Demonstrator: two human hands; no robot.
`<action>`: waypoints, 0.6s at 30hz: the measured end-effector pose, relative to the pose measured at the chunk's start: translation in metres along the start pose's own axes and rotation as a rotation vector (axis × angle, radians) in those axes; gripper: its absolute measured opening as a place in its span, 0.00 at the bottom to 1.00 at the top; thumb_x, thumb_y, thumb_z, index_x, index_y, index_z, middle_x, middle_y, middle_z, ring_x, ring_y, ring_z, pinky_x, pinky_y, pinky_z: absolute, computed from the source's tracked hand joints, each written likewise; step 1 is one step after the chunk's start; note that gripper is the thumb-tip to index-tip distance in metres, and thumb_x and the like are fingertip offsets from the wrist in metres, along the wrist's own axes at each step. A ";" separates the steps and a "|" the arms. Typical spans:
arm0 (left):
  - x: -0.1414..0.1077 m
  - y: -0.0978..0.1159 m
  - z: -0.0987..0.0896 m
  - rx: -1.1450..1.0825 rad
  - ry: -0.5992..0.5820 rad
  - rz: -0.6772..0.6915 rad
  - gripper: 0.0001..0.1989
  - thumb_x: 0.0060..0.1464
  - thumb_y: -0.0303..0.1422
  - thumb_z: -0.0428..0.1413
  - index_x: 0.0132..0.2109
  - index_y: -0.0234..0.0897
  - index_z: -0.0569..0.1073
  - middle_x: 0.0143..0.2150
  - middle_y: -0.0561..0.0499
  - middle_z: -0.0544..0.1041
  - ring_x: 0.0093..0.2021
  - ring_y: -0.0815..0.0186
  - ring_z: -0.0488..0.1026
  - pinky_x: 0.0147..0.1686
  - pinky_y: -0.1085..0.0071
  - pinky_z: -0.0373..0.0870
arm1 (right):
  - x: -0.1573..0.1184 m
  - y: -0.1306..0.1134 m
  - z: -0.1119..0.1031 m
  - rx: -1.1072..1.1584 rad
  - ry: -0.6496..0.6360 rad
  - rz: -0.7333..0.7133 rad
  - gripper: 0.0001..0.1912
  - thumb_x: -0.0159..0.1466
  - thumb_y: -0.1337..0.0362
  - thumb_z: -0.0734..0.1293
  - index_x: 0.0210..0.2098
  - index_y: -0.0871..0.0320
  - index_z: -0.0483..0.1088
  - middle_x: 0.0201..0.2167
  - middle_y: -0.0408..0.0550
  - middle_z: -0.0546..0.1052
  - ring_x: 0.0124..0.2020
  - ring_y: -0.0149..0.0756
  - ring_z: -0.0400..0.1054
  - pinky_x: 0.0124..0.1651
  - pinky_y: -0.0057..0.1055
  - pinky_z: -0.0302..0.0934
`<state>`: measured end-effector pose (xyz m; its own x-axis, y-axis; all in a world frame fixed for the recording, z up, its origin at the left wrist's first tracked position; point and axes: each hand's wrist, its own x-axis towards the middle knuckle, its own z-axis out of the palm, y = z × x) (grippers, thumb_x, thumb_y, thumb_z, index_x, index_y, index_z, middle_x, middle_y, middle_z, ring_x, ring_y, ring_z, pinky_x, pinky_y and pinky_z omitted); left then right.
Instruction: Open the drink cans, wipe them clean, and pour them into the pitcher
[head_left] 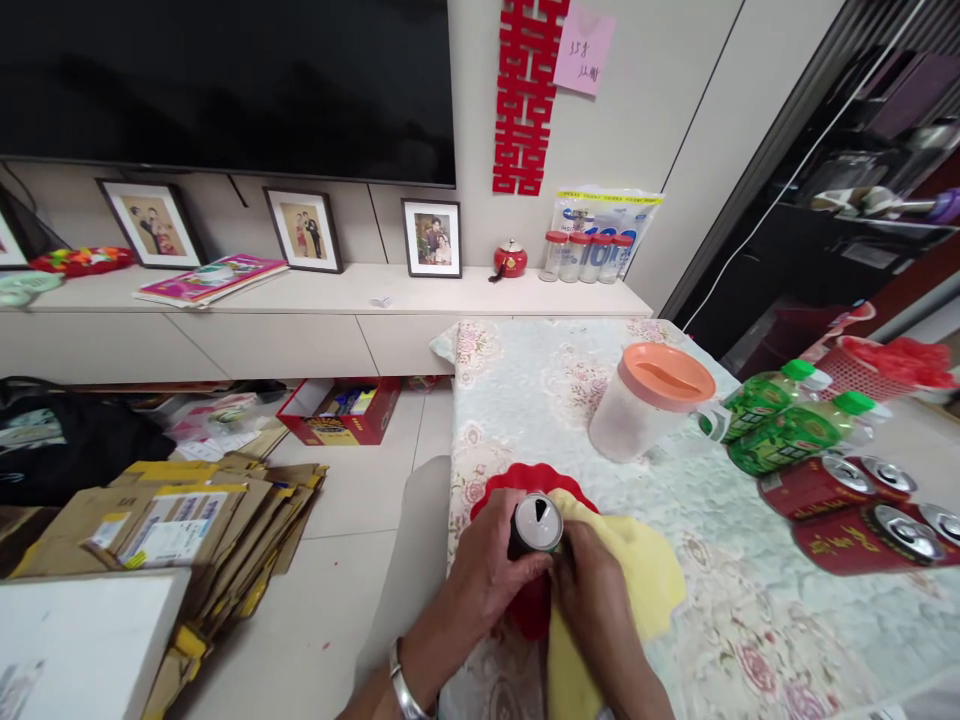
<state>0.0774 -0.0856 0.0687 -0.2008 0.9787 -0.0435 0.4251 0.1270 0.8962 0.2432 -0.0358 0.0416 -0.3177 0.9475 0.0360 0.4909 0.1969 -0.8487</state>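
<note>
A dark can [538,522] with a silver top stands upright over a red scalloped dish [531,612] near the table's left edge. Wrapped round the can's left side is my left hand [491,560], with a silver bangle at the wrist. My right hand [592,580] is closed at the can's right side, fingers bent against it. Under and beside that hand lies a yellow cloth [645,575], which reaches up to the dish; the fingertips are partly hidden, and the cloth seems pinched between them and the can.
Behind the dish stands a plastic jug [637,405] with an orange lid. Green bottles [787,437] and several red cans [870,540] are at the right. A flowered cloth covers the table [525,390]. Flattened cardboard [225,530] and a red box [345,425] lie on the floor.
</note>
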 end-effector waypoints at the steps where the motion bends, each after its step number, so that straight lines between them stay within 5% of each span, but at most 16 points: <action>1: 0.000 0.000 0.001 0.013 0.004 -0.003 0.25 0.49 0.27 0.64 0.53 0.44 0.70 0.51 0.50 0.78 0.51 0.54 0.75 0.52 0.57 0.72 | 0.000 -0.002 0.003 0.001 0.004 0.007 0.08 0.60 0.63 0.64 0.35 0.55 0.75 0.38 0.55 0.82 0.42 0.48 0.75 0.47 0.45 0.70; 7: 0.001 -0.006 0.008 0.090 0.020 0.059 0.38 0.48 0.25 0.66 0.65 0.44 0.65 0.59 0.45 0.73 0.61 0.50 0.71 0.62 0.50 0.70 | -0.002 0.003 0.000 0.087 -0.022 0.036 0.08 0.59 0.63 0.66 0.37 0.55 0.75 0.38 0.54 0.82 0.42 0.49 0.76 0.50 0.47 0.70; 13: 0.001 -0.004 0.010 0.100 0.017 0.033 0.33 0.52 0.32 0.68 0.64 0.41 0.67 0.59 0.43 0.73 0.61 0.50 0.71 0.62 0.50 0.71 | -0.011 0.005 -0.022 0.476 -0.079 0.188 0.24 0.62 0.47 0.72 0.50 0.57 0.76 0.43 0.57 0.85 0.44 0.48 0.81 0.47 0.43 0.75; 18: 0.001 -0.006 0.007 0.051 0.015 0.075 0.34 0.54 0.35 0.67 0.65 0.42 0.67 0.63 0.41 0.73 0.64 0.48 0.70 0.66 0.47 0.68 | -0.015 -0.001 -0.019 0.755 -0.032 0.266 0.27 0.55 0.49 0.79 0.50 0.55 0.79 0.49 0.57 0.84 0.51 0.50 0.79 0.51 0.44 0.74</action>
<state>0.0807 -0.0843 0.0604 -0.1799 0.9832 0.0295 0.4839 0.0624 0.8729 0.2627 -0.0453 0.0519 -0.2963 0.9286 -0.2235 -0.1247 -0.2696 -0.9549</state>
